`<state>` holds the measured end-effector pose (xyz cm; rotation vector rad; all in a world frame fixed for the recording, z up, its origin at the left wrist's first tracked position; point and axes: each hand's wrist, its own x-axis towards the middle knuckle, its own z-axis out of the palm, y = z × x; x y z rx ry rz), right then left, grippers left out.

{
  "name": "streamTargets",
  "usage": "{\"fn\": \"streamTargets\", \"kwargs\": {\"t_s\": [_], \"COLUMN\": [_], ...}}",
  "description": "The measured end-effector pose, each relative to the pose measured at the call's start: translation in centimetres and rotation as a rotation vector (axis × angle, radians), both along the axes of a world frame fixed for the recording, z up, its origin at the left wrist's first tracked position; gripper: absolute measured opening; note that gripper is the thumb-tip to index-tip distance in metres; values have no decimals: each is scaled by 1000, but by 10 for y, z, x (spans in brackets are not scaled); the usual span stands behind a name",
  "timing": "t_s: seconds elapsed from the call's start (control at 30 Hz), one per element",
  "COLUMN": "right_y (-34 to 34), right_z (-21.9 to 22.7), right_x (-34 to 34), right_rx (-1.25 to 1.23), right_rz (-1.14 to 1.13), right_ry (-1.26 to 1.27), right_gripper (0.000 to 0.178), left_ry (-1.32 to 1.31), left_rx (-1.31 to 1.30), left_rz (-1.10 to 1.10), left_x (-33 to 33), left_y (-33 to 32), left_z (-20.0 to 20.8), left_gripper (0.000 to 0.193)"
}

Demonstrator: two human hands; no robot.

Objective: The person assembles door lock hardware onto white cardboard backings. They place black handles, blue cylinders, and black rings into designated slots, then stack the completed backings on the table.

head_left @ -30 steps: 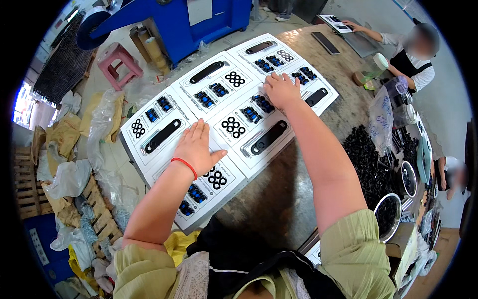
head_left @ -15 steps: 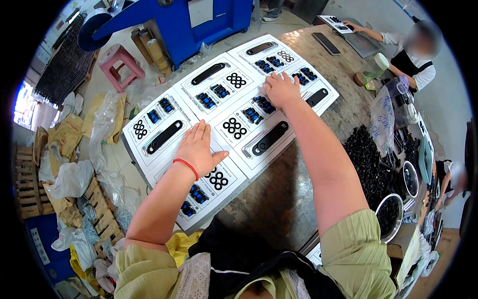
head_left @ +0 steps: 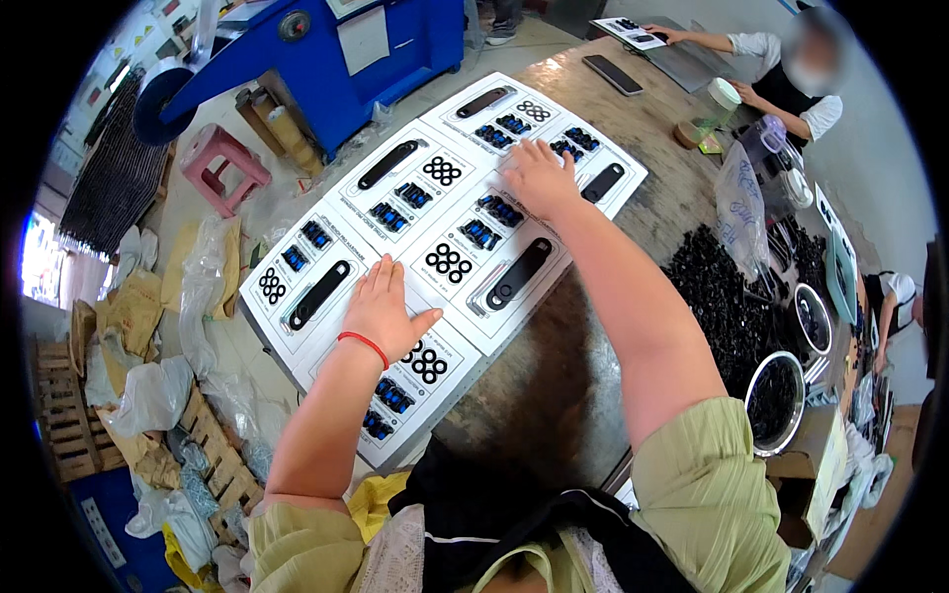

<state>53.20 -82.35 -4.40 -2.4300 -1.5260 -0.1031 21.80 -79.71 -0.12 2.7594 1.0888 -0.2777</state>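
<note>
My left hand [head_left: 379, 314], with a red cord on the wrist, lies flat on a stack of white printed cards [head_left: 470, 339], fingers stretched and thumb out. My right hand [head_left: 542, 182] rests on the cards' far right half, fingers spread and slightly blurred; neither hand grips anything. On the cards sit long black bar-like parts [head_left: 519, 275], clusters of black rings [head_left: 448, 263] and small blue-and-black parts [head_left: 481, 234]. Clear film seems to cover some parts. My left hand and forearm hide part of the near left card.
Loose black parts [head_left: 707, 296] are heaped at right beside metal bowls [head_left: 774, 400]. A phone [head_left: 613, 74] and a green-lidded jar [head_left: 720, 99] stand farther back. Across the table a co-worker's hand [head_left: 664, 35] touches another card. At left are a pink stool [head_left: 222, 168] and a blue machine [head_left: 395, 49].
The view has shifted slightly, so the cards and table appear a little farther left. Both hands keep about the same places on the cards; my right fingers are now more blurred.
</note>
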Motion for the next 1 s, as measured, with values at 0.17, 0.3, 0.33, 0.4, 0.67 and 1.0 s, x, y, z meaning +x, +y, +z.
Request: {"fn": "streamTargets", "kwargs": {"t_s": [0.17, 0.3, 0.33, 0.4, 0.67, 1.0], "right_y": [-57, -103, -111, -121, -122, -120], "right_z": [-4, -29, -32, -55, -67, -70], "right_x": [29, 43, 43, 47, 44, 47], "right_rx": [601, 236, 164, 115, 67, 101], "right_rz": [-408, -596, -601, -557, -516, -531], "right_ry": [-20, 250, 311, 182, 105, 96], "right_gripper": [44, 47, 48, 50, 54, 54], "left_ry": [6, 16, 16, 11, 31, 11], "left_rx": [2, 6, 1, -7, 1, 30], "left_rz": [4, 23, 25, 21, 26, -3], "left_x": [-5, -5, -5, -1, -4, -4], "left_y": [1, 0, -1, -2, -1, -1], "left_z": [-1, -1, 1, 3, 0, -3], "left_gripper": [90, 91, 91, 91, 96, 95]}}
